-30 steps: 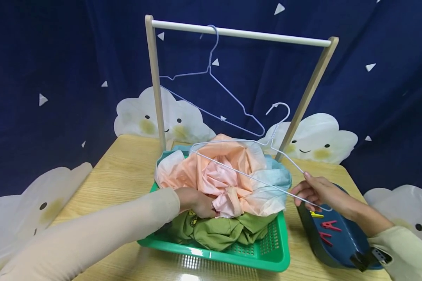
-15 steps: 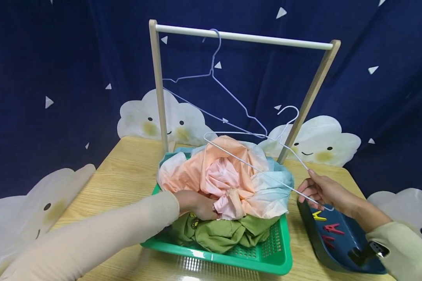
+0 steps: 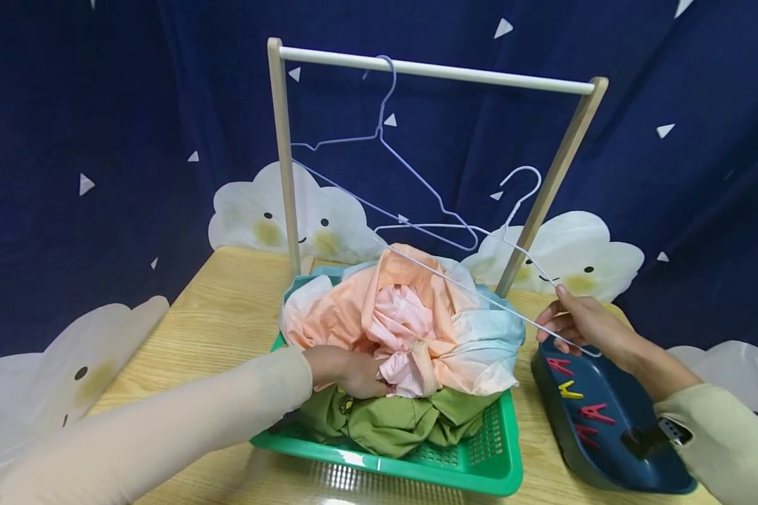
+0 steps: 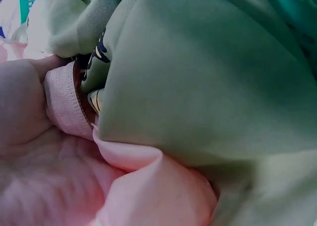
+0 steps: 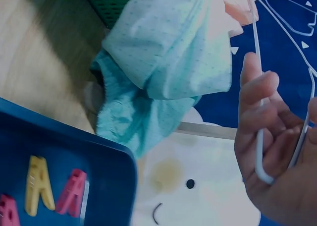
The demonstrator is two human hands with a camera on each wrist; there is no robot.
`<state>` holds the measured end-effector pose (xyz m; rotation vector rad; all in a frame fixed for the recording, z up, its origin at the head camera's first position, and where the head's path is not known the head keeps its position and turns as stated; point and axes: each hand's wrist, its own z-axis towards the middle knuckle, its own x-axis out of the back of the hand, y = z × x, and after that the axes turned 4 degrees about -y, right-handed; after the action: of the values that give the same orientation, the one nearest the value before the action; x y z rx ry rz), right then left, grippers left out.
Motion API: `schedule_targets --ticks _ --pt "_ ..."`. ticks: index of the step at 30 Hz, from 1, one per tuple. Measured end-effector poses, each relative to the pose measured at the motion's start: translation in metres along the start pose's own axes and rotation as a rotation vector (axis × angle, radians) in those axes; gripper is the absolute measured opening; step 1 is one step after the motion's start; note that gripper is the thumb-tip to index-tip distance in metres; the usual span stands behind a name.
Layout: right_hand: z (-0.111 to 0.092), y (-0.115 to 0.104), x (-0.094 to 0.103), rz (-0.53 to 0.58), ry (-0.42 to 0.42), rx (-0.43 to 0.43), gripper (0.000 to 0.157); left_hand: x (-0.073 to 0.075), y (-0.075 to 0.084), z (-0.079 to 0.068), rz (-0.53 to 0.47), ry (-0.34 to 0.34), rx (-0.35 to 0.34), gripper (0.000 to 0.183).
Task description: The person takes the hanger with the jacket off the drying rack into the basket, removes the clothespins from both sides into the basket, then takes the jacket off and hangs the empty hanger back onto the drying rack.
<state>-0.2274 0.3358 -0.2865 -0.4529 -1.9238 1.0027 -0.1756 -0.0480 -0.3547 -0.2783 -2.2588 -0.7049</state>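
Note:
My right hand point(image 3: 584, 328) holds a thin white hanger point(image 3: 455, 280) by one end, fingers curled round the wire. The hanger slants over the clothes with its hook up; in the right wrist view its bent corner point(image 5: 264, 175) lies against the palm. My left hand point(image 3: 356, 373) reaches into a peach-and-blue garment point(image 3: 347, 312) heaped in a green basket point(image 3: 445, 471) and grips its pale pink stitched band point(image 4: 69, 102). The fingertips are hidden in the cloth. A green garment point(image 3: 385, 424) with a dark and yellow print lies under that hand.
Behind the basket stands a rack with a white rail point(image 3: 480, 72), a lilac hanger point(image 3: 426, 184) hooked on it. To the right, a dark blue tray point(image 3: 552, 435) bears red clothespins point(image 3: 596, 414) and a yellow clothespin point(image 3: 570, 390). A wooden table point(image 3: 227, 308) carries everything.
The white hanger has risen and shifted right with my right hand, uncovering another red clothespin in the tray. My left hand stays at the pink band, moving only slightly.

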Motion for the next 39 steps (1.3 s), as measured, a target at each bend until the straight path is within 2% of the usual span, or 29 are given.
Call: schedule_targets --ticks 4,7,11,13,18,20,26,32,39 --pt "-0.001 -0.007 0.003 -0.028 0.088 0.042 0.070 0.001 -0.003 -0.003 -0.015 0.009 -0.046 0.060" --pt "-0.001 -0.013 0.007 -0.037 0.140 0.076 0.071 0.004 -0.006 -0.009 -0.043 0.006 -0.048 0.064" --pt "-0.002 -0.022 0.012 -0.073 0.202 0.090 0.073 0.011 -0.009 -0.019 -0.089 0.016 -0.065 0.074" --pt "-0.002 -0.027 0.015 -0.089 0.223 0.089 0.075 0.014 -0.010 -0.024 -0.096 0.035 -0.097 0.076" --pt "-0.001 -0.037 0.025 -0.113 0.256 0.090 0.074 0.021 -0.012 -0.036 -0.064 0.072 -0.160 0.079" --pt "0.000 -0.040 0.029 -0.118 0.270 0.095 0.073 0.024 -0.012 -0.041 -0.060 0.073 -0.159 0.079" --pt "0.004 -0.049 0.042 -0.113 0.292 0.101 0.073 0.030 -0.011 -0.054 -0.132 0.078 -0.130 0.077" --pt "0.009 -0.058 0.051 -0.095 0.326 0.101 0.076 0.034 -0.010 -0.060 -0.155 0.082 -0.205 0.075" --pt "0.022 -0.068 0.055 -0.095 0.370 0.032 0.085 0.033 -0.012 -0.061 -0.159 0.136 -0.226 0.076"
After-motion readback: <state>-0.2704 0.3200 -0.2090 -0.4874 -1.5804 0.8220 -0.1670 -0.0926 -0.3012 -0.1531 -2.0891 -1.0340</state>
